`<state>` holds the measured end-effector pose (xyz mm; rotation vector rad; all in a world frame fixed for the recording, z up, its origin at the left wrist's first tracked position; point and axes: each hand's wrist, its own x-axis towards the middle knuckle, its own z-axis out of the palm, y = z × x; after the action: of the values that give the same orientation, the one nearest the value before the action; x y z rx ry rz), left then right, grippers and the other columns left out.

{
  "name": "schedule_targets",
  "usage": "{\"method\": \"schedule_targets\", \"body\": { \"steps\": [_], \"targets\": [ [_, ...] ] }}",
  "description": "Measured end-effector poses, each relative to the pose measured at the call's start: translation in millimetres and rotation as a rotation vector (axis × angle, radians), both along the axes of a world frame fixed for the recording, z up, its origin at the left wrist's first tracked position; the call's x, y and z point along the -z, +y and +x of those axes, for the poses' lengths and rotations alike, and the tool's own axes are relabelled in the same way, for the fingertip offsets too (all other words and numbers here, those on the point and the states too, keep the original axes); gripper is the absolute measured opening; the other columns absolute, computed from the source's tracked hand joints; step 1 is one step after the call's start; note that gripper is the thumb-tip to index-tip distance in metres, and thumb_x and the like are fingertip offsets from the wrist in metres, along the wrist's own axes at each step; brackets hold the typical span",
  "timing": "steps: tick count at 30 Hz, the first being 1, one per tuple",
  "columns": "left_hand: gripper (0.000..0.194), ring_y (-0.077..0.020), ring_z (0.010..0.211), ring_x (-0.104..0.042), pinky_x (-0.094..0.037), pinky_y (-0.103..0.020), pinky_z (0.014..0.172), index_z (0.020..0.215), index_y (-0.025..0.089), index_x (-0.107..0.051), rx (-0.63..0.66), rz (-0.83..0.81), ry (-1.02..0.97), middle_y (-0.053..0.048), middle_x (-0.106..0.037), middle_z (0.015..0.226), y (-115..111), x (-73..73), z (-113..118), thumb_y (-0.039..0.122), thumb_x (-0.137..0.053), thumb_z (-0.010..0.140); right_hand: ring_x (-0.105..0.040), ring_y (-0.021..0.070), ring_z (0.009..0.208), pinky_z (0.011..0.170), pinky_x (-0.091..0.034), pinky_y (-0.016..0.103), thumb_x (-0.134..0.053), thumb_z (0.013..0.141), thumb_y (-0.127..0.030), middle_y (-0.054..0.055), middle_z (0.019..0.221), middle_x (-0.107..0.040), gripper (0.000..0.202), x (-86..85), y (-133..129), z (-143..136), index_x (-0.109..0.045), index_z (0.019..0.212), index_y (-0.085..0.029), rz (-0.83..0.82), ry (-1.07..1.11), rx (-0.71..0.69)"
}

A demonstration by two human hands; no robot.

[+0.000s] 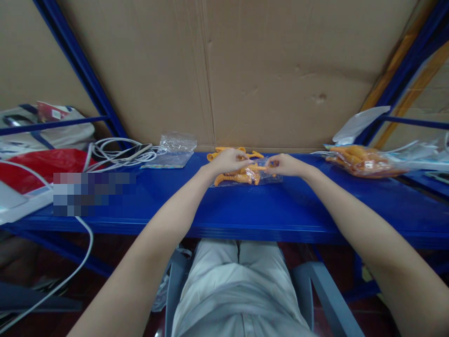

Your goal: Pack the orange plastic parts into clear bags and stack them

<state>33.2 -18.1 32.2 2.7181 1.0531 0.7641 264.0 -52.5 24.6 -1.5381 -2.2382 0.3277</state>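
Over the middle of the blue table, my left hand (231, 160) comes in from the left, its fingers drawn together above orange plastic parts. What its fingertips hold is too small to tell. My right hand (288, 165) faces it with thumb and fingers pinched at the end of a thin orange plastic piece (258, 167) between the hands. Beneath them lie curved, ridged orange plastic parts (233, 178) on or in a clear plastic bag (277, 179); I cannot tell which. More orange parts (257, 155) show behind my left hand, partly covered by it.
An empty-looking clear bag (175, 150) lies at the back left beside coiled white cable (122, 154). A clear bag of orange parts (363, 160) sits on the right. Cardboard (252, 70) backs the blue table (259, 210); blue posts (84, 70) rise at the sides.
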Motion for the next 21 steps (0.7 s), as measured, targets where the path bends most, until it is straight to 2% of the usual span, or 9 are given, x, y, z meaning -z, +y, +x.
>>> {"method": "schedule_targets", "body": {
  "steps": [7,12,16,19,21],
  "targets": [
    [0.021,-0.0133,0.066,-0.058,-0.044,-0.025,0.066,0.091,0.016,-0.076,0.01,-0.012,0.063,-0.001,-0.067,0.069,-2,1.0,5,0.025,-0.059,0.081,-0.051,0.0111,0.055,0.055,-0.035,0.023,-0.062,0.077,-0.044,0.0,0.063,-0.064,0.029,5.1,2,-3,-0.069,0.087,-0.017,-0.062,0.009,-0.033],
    [0.021,-0.0111,0.058,-0.053,-0.04,-0.024,0.06,0.085,0.014,-0.076,0.037,-0.07,-0.03,-0.001,-0.065,0.064,-3,-0.6,6,0.024,-0.058,0.081,-0.047,0.0082,0.052,0.051,-0.036,0.022,-0.066,0.075,-0.054,0.002,0.072,-0.067,0.045,5.9,-1,-7,-0.069,0.1,-0.017,-0.254,0.166,-0.111],
    [0.022,-0.0099,0.054,-0.048,-0.037,-0.024,0.056,0.085,0.013,-0.077,0.055,-0.077,-0.095,-0.001,-0.065,0.063,-3,-0.5,6,0.026,-0.059,0.079,-0.048,0.0078,0.049,0.045,-0.035,0.022,-0.073,0.073,-0.043,0.002,0.073,-0.065,0.046,3.1,-6,-13,-0.067,0.112,-0.019,-0.425,0.316,-0.128],
    [0.023,-0.01,0.055,-0.048,-0.036,-0.024,0.055,0.085,0.013,-0.077,0.079,-0.093,-0.124,-0.002,-0.066,0.066,-1,0.3,5,0.027,-0.059,0.079,-0.049,0.0086,0.049,0.045,-0.035,0.021,-0.074,0.074,-0.035,0.0,0.067,-0.059,0.045,5.5,-6,-15,-0.065,0.115,-0.018,-0.467,0.441,-0.118],
    [0.024,-0.0101,0.056,-0.049,-0.036,-0.024,0.056,0.086,0.013,-0.076,0.1,-0.121,-0.125,-0.002,-0.067,0.067,0,0.5,5,0.028,-0.059,0.079,-0.049,0.0085,0.051,0.047,-0.037,0.022,-0.075,0.073,-0.033,0.0,0.069,-0.06,0.045,9.1,-4,-16,-0.063,0.114,-0.018,-0.494,0.535,-0.122]
  ]
}}
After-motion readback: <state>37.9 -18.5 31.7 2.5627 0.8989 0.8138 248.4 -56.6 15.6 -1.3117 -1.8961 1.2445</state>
